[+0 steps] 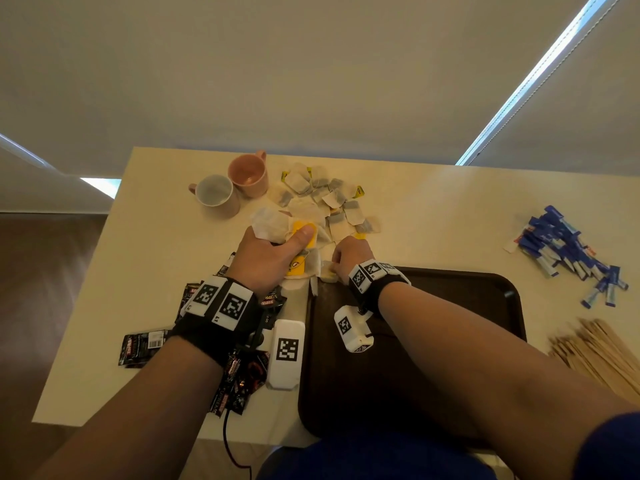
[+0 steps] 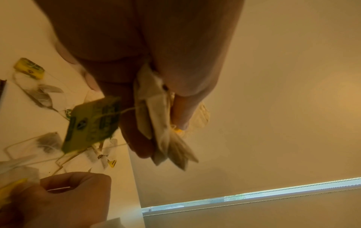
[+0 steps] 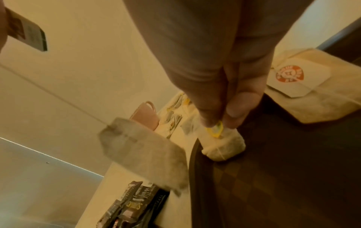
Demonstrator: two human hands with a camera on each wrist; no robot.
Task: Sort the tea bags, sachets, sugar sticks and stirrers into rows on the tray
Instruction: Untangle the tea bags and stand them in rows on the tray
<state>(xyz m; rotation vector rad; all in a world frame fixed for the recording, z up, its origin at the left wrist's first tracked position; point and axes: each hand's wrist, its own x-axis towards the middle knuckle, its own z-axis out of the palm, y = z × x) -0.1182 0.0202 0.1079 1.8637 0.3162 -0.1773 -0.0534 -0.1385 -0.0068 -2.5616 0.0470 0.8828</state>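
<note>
My left hand (image 1: 273,251) grips a bunch of tea bags (image 2: 164,123) above the table, just left of the dark brown tray (image 1: 485,289); a yellow tag (image 2: 93,121) dangles from the bunch on its string. My right hand (image 1: 349,258) pinches one tea bag (image 3: 222,146) by its yellow tag at the tray's far left corner, where the bag touches the tray (image 3: 273,169). Another tea bag (image 3: 304,86) with a red-printed tag lies on the tray's rim beside it. A loose pile of tea bags (image 1: 329,199) spreads on the table beyond both hands.
Two mugs, pink (image 1: 249,174) and white-lined (image 1: 216,194), stand at the far left. Dark sachets (image 1: 145,344) lie under my left forearm. Blue sugar sticks (image 1: 568,251) are heaped at the right, wooden stirrers (image 1: 595,351) nearer on the right. The table edge runs along the left.
</note>
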